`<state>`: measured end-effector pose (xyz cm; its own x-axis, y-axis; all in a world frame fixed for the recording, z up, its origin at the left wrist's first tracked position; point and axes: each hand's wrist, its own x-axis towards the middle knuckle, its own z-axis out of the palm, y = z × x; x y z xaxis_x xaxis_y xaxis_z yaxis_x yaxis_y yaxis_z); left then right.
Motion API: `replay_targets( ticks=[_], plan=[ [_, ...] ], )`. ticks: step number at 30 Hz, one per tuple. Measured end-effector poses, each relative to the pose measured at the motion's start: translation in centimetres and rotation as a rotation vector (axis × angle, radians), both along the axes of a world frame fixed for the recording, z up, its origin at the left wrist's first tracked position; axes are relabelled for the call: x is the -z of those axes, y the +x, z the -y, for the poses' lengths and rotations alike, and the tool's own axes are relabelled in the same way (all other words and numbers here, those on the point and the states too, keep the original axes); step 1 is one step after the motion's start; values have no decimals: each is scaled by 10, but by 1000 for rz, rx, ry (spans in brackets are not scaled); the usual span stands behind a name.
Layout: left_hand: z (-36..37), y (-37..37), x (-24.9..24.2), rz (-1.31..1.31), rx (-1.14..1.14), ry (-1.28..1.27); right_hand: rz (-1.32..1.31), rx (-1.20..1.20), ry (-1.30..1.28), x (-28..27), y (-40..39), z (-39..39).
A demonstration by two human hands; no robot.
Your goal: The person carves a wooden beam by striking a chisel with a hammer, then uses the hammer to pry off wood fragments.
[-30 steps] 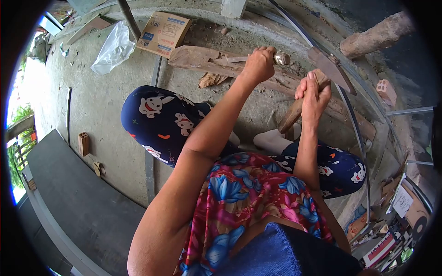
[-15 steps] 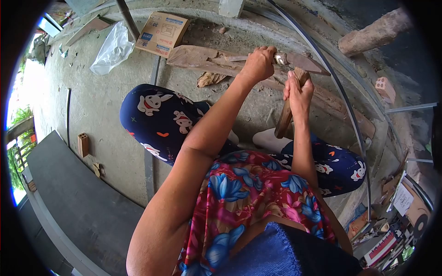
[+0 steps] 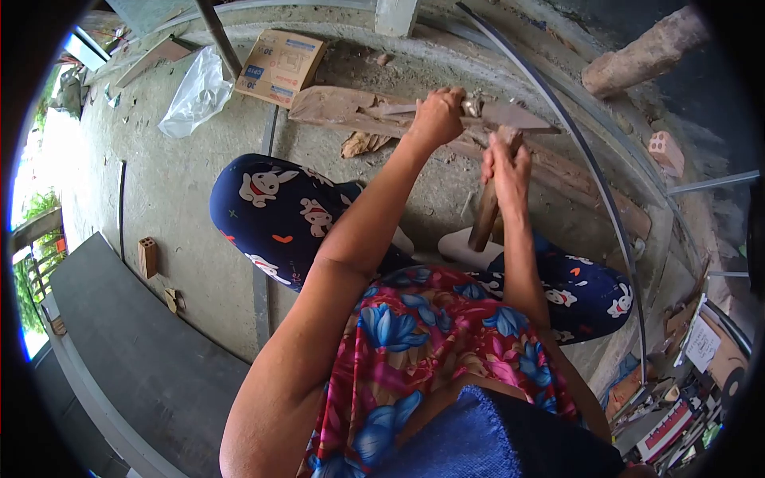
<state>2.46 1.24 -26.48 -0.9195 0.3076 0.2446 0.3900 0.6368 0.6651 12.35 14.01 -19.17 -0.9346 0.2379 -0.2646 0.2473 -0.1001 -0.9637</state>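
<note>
You are sitting on a gray concrete floor (image 3: 183, 199) with a cardboard box (image 3: 280, 65) and a clear plastic bag (image 3: 195, 92) lying past your knees. Your left hand (image 3: 437, 118) is closed tight on a small metal piece (image 3: 472, 106), pressing it down on the long wooden board (image 3: 358, 111) in front of you. Your right hand (image 3: 505, 166) is wrapped around the wooden handle of the hatchet (image 3: 510, 131), whose blade sits just beside the metal piece, right by your left fingers.

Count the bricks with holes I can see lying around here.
2. One brick stands on the concrete floor at the left, beside the dark bench. The other brick lies at the right edge, near the log. More may be hidden among the clutter.
</note>
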Motion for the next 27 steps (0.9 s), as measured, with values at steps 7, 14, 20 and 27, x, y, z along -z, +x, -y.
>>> replay_targets(
  ticks=[7, 14, 20, 27],
  plan=[
    [-15, 3, -17, 71, 84, 56, -255, 94, -26, -48, -3, -15],
    [-15, 6, -24, 86, 84, 27, -265, 137, -36, -62, 5, -17],
    [-14, 5, -23, 55, 88, 44, -304, 133, -6, -72, 9, -17],
    [-16, 7, -18, 28, 70, 31, -169, 114, 34, -27, 9, -7]
  ],
)
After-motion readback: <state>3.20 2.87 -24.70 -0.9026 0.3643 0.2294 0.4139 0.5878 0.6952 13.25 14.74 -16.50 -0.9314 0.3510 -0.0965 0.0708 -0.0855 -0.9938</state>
